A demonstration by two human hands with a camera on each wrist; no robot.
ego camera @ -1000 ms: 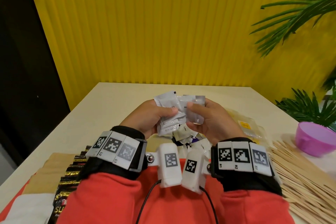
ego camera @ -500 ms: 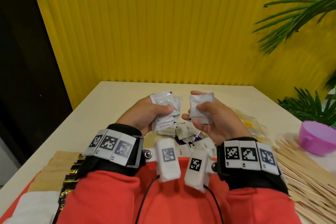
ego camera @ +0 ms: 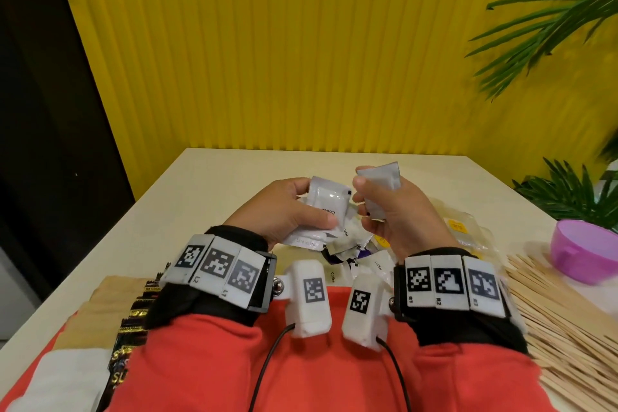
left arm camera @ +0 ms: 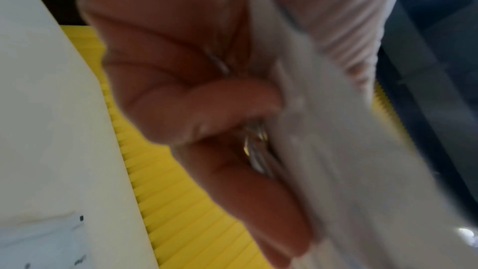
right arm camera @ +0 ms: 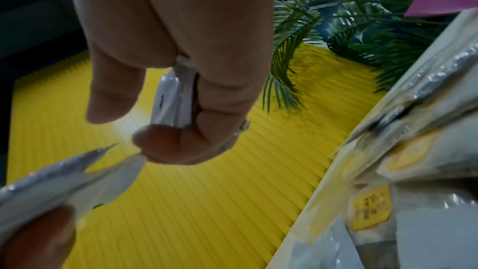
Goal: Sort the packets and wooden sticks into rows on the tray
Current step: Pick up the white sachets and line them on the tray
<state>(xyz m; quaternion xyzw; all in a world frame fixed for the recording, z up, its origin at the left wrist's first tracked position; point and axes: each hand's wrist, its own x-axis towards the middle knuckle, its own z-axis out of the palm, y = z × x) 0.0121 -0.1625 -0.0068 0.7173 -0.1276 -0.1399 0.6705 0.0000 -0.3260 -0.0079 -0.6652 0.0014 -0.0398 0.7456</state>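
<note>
Between the right thumb and fingers (right arm camera: 222, 93), one white packet (ego camera: 381, 191) is pinched by its lower half and stands upright above the table (ego camera: 207, 184). The right hand (ego camera: 398, 211) holds nothing else. The left hand (ego camera: 284, 211) grips a stack (ego camera: 326, 211) of like white packets, thumb pressed across the face and fingers curled behind; the left wrist view is blurred but shows the same clamp. The two hands are near each other and the single packet does not touch the stack.

Step in hand, as judged: collecting white packets of one kind into a bundle before laying a row. The next move calls for adding the single packet to the stack with edges aligned, or setting it down in its row. The stack is thick and glossy, so it could slip or fan if the thumb eases.

Below the hands lies a loose pile (ego camera: 354, 251) of white packets, with clear packets (ego camera: 465, 231) bearing yellow labels just right of it. Wooden sticks (ego camera: 551, 304) lie spread at the right. Dark packets (ego camera: 133, 321) and tan packets (ego camera: 100, 298) lie at the left. The tray cannot be made out behind the sleeves (ego camera: 301, 371).

Containers: a purple bowl (ego camera: 582, 254) stands at the far right; its visible interior shows no contents.
</note>
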